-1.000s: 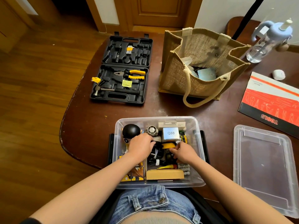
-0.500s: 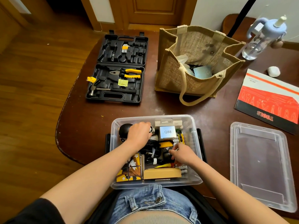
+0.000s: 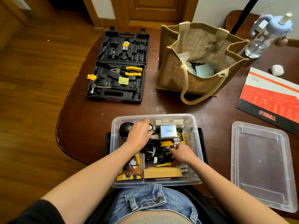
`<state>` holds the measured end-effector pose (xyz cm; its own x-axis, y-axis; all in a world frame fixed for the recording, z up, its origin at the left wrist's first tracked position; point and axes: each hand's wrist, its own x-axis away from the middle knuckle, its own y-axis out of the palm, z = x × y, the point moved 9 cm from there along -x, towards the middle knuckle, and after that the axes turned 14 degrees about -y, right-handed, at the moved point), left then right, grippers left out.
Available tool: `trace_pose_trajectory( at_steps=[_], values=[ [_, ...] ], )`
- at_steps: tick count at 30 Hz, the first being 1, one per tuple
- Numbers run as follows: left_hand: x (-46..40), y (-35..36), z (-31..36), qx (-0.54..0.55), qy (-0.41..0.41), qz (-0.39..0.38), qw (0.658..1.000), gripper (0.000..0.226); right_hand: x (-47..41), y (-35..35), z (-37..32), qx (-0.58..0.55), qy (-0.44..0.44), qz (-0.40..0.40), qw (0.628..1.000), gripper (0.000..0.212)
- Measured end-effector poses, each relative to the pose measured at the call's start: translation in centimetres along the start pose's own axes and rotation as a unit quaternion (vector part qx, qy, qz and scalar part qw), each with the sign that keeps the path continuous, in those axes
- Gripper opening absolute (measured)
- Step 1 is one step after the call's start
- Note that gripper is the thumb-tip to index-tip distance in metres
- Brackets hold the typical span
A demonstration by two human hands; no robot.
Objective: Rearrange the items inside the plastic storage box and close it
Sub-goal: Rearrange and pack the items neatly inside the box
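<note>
The clear plastic storage box [image 3: 155, 183] stands open at the table's near edge, packed with small items. Its clear lid [image 3: 258, 167] lies flat to the right. My left hand [image 3: 139, 135] is in the far left of the box, beside a black ball-shaped thing [image 3: 126, 127], with finger and thumb curled around a small round grey fan-like part [image 3: 151, 127]. My right hand [image 3: 182, 153] reaches into the middle, its fingertips pinching a black round item [image 3: 166, 154] below a yellow-capped piece [image 3: 166, 143]. A silver Q88 box [image 3: 168, 130], black cables [image 3: 152, 151] and a tan block [image 3: 161, 172] also lie inside.
An open black tool case [image 3: 119, 68] with yellow pliers lies at the far left of the table. A jute bag [image 3: 199, 62] stands behind the box. A baby bottle [image 3: 265, 34], a small white object [image 3: 277, 70] and a red TOOLS booklet [image 3: 271, 97] sit at the right.
My left hand has moved from the cables in the middle to the far left of the box, by the black ball. My right hand has stayed near the box's middle.
</note>
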<state>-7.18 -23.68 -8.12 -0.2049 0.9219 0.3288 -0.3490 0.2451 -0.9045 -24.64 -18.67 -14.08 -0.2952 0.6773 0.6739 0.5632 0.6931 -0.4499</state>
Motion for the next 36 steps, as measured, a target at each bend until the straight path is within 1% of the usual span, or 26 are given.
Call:
trace_pose_trajectory(
  at_steps=[2,5,7,9,10,12,14,15,17,19,20,22,24,25,26,28,30,31,33,34,36],
  values=[
    [0.1,0.1,-0.1,0.022,-0.017,-0.001,1.000,0.037,-0.4,0.3,0.2,-0.025,0.011,0.000,1.000,0.030],
    [0.3,0.1,-0.3,0.043,-0.032,-0.004,0.999,0.036,-0.9,0.5,0.6,-0.066,0.028,0.022,0.997,0.029],
    [0.4,0.1,-0.2,0.035,-0.028,-0.008,0.999,0.037,-1.1,0.6,0.9,-0.088,0.041,0.033,0.995,0.028],
    [0.4,0.1,0.0,0.004,-0.018,-0.015,1.000,0.038,-1.2,0.5,1.0,-0.080,0.035,0.029,0.996,0.029],
    [0.4,0.1,0.1,-0.012,-0.014,-0.022,1.000,0.038,-1.2,0.4,0.9,-0.052,0.028,0.018,0.998,0.030],
    [0.5,0.0,0.2,-0.030,-0.007,-0.038,0.999,0.040,-1.2,0.1,0.5,0.064,0.002,-0.015,0.998,0.032],
    [0.9,-0.8,0.2,-0.025,-0.001,-0.041,0.999,0.043,-1.0,-0.4,-0.2,0.185,-0.023,-0.031,0.982,0.036],
    [1.2,-1.4,0.0,-0.011,0.003,-0.034,0.999,0.045,-1.0,-0.4,-0.4,0.216,-0.030,-0.033,0.975,0.037],
    [1.9,-3.1,-0.7,0.050,0.015,-0.009,0.999,0.042,-1.1,-0.1,-0.4,0.233,-0.036,-0.046,0.971,0.036],
    [3.0,-5.2,-1.8,0.118,0.032,0.032,0.992,0.032,-0.8,-0.2,-1.0,0.232,-0.046,-0.052,0.970,0.027],
    [3.6,-6.4,-2.6,0.134,0.036,0.066,0.988,0.029,-0.6,-0.6,-1.7,0.232,-0.065,-0.040,0.970,0.021],
    [4.5,-8.3,-4.7,0.139,0.012,0.142,0.980,0.028,0.1,-2.5,-3.5,0.219,-0.122,0.041,0.967,0.017],
    [4.8,-8.9,-7.6,0.153,-0.072,0.182,0.969,0.035,2.0,-5.0,-5.4,0.174,-0.188,0.154,0.954,0.014],
    [4.8,-8.7,-9.0,0.160,-0.121,0.177,0.964,0.039,3.2,-6.3,-6.1,0.154,-0.213,0.216,0.940,0.011],
    [4.7,-8.0,-10.2,0.165,-0.167,0.155,0.960,0.043,4.5,-7.6,-6.4,0.144,-0.232,0.275,0.922,0.008],
    [4.6,-6.3,-11.8,0.194,-0.233,0.092,0.948,0.046,6.3,-9.2,-6.3,0.137,-0.252,0.358,0.889,0.004],
    [4.4,-5.1,-12.3,0.224,-0.250,0.056,0.940,0.042,6.9,-10.0,-5.2,0.120,-0.252,0.400,0.873,0.014],
    [4.3,-5.1,-12.4,0.234,-0.247,0.053,0.939,0.040,6.9,-10.2,-4.4,0.107,-0.238,0.411,0.874,0.021],
    [4.0,-5.2,-12.4,0.252,-0.242,0.056,0.935,0.038,6.4,-10.2,-2.2,0.063,-0.184,0.408,0.892,0.035],
    [3.9,-5.3,-12.4,0.254,-0.241,0.057,0.935,0.038,6.2,-9.8,-1.3,0.039,-0.160,0.400,0.902,0.037],
    [3.7,-5.4,-12.3,0.251,-0.239,0.056,0.936,0.039,6.0,-9.0,-0.2,0.007,-0.151,0.386,0.910,0.030]
  ],
)
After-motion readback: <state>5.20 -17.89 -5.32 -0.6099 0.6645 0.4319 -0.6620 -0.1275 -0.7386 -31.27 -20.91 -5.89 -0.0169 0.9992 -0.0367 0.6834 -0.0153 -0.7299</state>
